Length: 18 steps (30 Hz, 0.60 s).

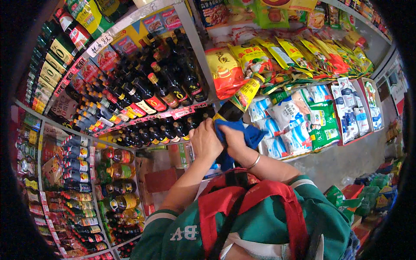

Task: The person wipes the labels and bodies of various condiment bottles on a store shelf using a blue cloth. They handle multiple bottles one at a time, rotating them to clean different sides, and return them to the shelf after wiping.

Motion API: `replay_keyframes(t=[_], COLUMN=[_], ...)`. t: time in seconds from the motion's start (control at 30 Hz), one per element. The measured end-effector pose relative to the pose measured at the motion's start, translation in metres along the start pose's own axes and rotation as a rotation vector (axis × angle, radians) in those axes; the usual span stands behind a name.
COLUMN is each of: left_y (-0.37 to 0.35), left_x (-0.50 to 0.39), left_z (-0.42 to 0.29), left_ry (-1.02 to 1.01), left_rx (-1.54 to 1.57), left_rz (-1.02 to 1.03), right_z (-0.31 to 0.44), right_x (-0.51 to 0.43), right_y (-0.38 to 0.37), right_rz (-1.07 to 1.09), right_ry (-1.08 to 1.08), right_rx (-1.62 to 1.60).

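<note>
A dark sauce bottle (231, 111) with a yellow label and yellow cap lies tilted in front of me, its cap end pointing up and to the right. My left hand (205, 139) grips the bottle near its base. Pressed against the same end is a blue cloth (255, 132), bunched in my right hand (236, 139). Part of the cloth hangs down between my wrists. The bottle's base is hidden by the cloth and my fingers.
Shelves of sauce bottles (156, 94) rise at the left, with oil bottles (123, 170) lower down. Yellow seasoning bags (250, 58) fill the shelf ahead. White and blue packets (287, 110) sit below them, beside an open carton (356, 138). Green packages (370, 191) are stacked at the lower right.
</note>
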<state>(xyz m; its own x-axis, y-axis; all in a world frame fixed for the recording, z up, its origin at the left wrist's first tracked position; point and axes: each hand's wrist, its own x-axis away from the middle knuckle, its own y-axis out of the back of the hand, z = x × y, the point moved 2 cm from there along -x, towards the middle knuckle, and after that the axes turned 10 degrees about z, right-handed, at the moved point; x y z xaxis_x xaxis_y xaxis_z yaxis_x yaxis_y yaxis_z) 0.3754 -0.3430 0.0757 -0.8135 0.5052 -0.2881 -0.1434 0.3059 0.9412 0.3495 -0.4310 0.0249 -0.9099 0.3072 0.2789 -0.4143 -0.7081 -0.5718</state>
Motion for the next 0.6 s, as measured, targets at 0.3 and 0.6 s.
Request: replay_keyframes(t=[0.3,0.6], left_y=[0.004,-0.015], left_x=[0.023,0.048], left_z=[-0.001,0.034], left_ry=[0.130,0.191], left_rx=[0.233,1.432], left_rz=[0.290,0.789], right_z=[0.081,0.055], right_x=[-0.037,-0.020], right_y=[0.025,0.021], right_rz=[0.093,0.174], right_ry=[0.064,-0.084], right_rx=[-0.011,-0.203])
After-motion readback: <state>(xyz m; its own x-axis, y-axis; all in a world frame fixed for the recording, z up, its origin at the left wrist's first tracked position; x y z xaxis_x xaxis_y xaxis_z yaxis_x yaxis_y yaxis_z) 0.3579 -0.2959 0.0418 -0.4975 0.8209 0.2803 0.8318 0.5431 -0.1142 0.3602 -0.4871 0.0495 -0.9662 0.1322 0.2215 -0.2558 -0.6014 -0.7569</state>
